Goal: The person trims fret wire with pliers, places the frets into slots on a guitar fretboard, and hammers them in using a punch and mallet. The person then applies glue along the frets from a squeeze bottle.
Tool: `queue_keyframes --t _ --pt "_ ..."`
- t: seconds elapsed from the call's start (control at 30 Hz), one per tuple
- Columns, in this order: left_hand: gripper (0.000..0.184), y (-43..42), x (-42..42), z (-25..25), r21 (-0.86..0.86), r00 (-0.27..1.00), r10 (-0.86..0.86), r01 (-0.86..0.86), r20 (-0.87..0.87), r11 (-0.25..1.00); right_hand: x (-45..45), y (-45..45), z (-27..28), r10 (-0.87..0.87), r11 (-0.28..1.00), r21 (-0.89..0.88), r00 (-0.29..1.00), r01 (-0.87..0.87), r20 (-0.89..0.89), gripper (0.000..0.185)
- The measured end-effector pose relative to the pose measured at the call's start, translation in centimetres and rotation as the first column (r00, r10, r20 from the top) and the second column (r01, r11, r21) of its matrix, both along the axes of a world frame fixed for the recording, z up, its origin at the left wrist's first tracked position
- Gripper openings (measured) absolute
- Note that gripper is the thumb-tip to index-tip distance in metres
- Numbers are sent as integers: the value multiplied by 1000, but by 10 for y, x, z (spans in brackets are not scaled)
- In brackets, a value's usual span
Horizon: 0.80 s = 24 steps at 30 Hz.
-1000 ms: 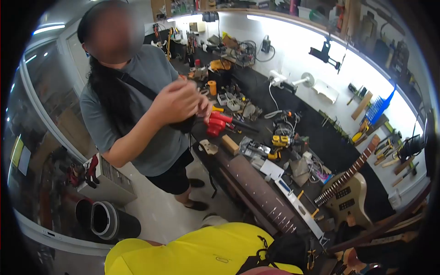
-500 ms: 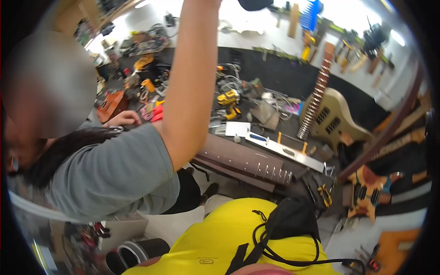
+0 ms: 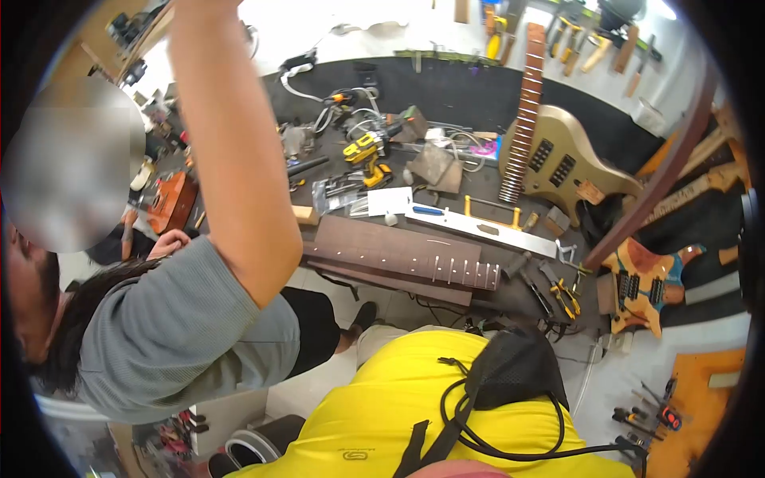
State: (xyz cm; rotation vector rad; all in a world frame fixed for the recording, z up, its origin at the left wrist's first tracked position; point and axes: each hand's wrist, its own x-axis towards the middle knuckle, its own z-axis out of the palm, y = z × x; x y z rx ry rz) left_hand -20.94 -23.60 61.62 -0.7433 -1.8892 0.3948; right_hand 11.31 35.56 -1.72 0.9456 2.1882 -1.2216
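Note:
Neither of my hands shows in the head view; my yellow shirt (image 3: 398,390) fills the bottom middle, with a black pouch (image 3: 518,370) and cord hanging over it. On the workbench before me lies a dark fretboard (image 3: 398,251) with dot inlays and several frets at its right end. Behind it rests a long metal straightedge (image 3: 478,229) with a blue tool (image 3: 428,211) on top. Pliers with yellow handles (image 3: 564,299) sit near the bench's right end. A co-worker in a grey shirt (image 3: 171,319) stands at left, one arm (image 3: 235,151) raised past the top edge.
A yellow drill (image 3: 368,159), cables and small tools crowd the bench's back. A gold guitar body (image 3: 578,155) and a fretted neck (image 3: 524,111) lean against the wall. At right is a multicoloured guitar body (image 3: 644,287). A dark red post (image 3: 653,183) slants upward there.
My view has shifted, so the bench appears slightly higher and farther left. The co-worker's raised arm has moved left in the picture, uncovering more of the bench and the fretboard's left part.

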Motion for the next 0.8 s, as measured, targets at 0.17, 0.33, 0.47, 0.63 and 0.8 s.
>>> queue_keyframes --t 0.17,0.33,0.47,0.63,0.8 --pt "12 -116 260 -3 110 854 519 -512 -42 852 -15 -1 1 54 999 -1 998 -54 8 28" --pt "24 -146 461 -68 231 416 789 -909 452 347 -38 -12 2 121 993 12 993 -122 14 28" --pt "34 -129 515 -106 212 261 757 -963 599 163 -56 -23 8 198 980 13 980 -199 14 29" --pt "46 -95 556 -30 386 289 825 -918 485 95 -92 -44 10 266 964 -6 964 -266 8 29" --pt "48 -97 574 -106 263 280 674 -956 684 130 -129 -62 9 336 942 0 942 -336 -10 30"
